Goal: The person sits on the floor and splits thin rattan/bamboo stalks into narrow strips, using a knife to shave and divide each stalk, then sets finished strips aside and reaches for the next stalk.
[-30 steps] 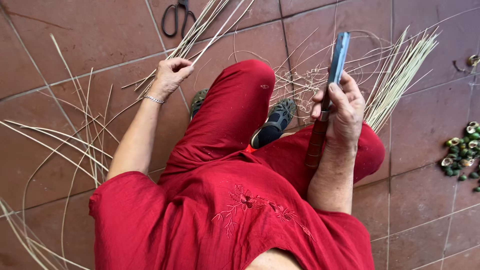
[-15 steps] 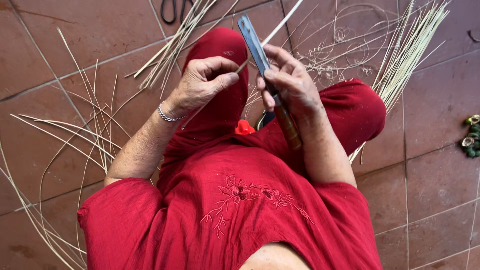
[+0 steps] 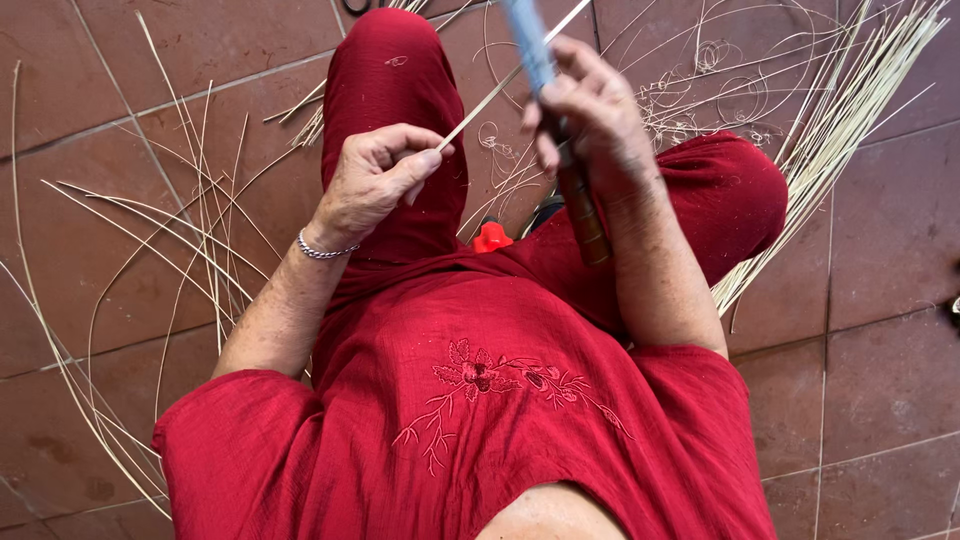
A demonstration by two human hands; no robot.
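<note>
I sit on a tiled floor in red clothes, looking down at my lap. My left hand (image 3: 375,175) pinches one end of a thin pale cane strip (image 3: 500,88) that runs up and to the right. My right hand (image 3: 590,125) grips a knife (image 3: 560,130) with a bluish blade pointing up and a brown wooden handle pointing down along my forearm. The blade crosses the strip near the top of the view. A silver bracelet sits on my left wrist.
Loose pale cane strips (image 3: 190,230) fan over the brown tiles at left. A thick bundle of strips (image 3: 840,120) lies at upper right, with curly shavings (image 3: 720,90) beside it. Scissor handles (image 3: 357,6) peek in at the top edge.
My left hand came off the floor with a cane strip and rose over my lap. My right hand brought the knife across to meet the strip.
</note>
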